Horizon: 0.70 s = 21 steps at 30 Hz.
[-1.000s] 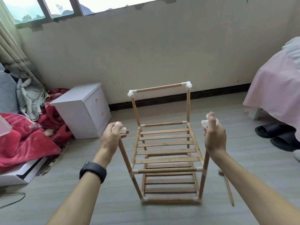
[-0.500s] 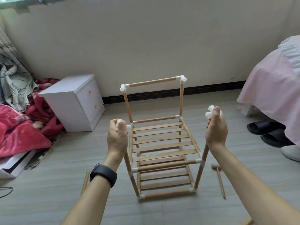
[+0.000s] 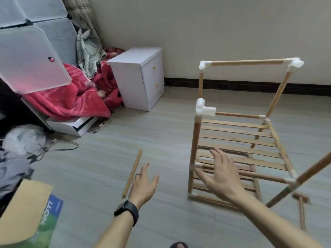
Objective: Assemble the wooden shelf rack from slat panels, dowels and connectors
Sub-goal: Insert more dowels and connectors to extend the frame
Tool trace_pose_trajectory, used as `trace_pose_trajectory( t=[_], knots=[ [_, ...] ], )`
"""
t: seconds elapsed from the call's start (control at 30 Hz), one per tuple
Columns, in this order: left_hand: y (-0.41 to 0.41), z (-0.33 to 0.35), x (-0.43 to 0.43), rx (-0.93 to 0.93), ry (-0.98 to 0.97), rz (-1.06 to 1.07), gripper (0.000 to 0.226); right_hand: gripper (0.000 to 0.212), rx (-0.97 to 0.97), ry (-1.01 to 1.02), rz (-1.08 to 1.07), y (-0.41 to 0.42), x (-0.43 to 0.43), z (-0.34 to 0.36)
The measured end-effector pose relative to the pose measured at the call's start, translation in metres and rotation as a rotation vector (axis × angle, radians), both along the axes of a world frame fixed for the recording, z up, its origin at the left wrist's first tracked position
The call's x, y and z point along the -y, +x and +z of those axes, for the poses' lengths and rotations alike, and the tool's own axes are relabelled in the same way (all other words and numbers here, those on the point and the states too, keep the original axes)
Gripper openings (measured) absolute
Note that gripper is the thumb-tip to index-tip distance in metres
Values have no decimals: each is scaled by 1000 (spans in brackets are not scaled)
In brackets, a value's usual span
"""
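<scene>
Here, both my hands are empty with fingers spread. My left hand (image 3: 145,183) hovers over the floor (image 3: 89,158) just beside a loose dowel (image 3: 133,173). My right hand (image 3: 218,174) is in front of the lower slats of the wooden rack (image 3: 196,140), which stands on the floor to the right; whether it touches, I cannot tell. I judge the rack light and stiff, yet liable to pull apart at push-fit joints like the white connector (image 3: 204,109), so I would grip an upright post, not the thin slats. The dowel looks light, rigid and likely to roll. A cardboard box (image 3: 26,203) near left bears sideways white letters, perhaps "NOTT", too blurred to confirm.
</scene>
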<state>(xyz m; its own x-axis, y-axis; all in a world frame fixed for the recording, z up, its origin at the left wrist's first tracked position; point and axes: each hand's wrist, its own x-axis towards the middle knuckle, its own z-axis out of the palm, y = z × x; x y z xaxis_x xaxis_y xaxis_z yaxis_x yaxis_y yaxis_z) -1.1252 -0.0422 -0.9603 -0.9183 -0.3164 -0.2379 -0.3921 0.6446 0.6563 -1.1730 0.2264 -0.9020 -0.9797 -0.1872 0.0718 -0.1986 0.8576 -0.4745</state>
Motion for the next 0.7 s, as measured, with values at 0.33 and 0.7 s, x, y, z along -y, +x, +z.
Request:
trace_pose_trajectory(
  t=[0.33,0.7],
  knots=[
    [-19,-116,72,525,-344,-16,63,55,-22,162,48,-73,71,-43],
    [-58,-188,100,651,-392,80,53,57,-92,143,8,-88,85,-60]
  ],
)
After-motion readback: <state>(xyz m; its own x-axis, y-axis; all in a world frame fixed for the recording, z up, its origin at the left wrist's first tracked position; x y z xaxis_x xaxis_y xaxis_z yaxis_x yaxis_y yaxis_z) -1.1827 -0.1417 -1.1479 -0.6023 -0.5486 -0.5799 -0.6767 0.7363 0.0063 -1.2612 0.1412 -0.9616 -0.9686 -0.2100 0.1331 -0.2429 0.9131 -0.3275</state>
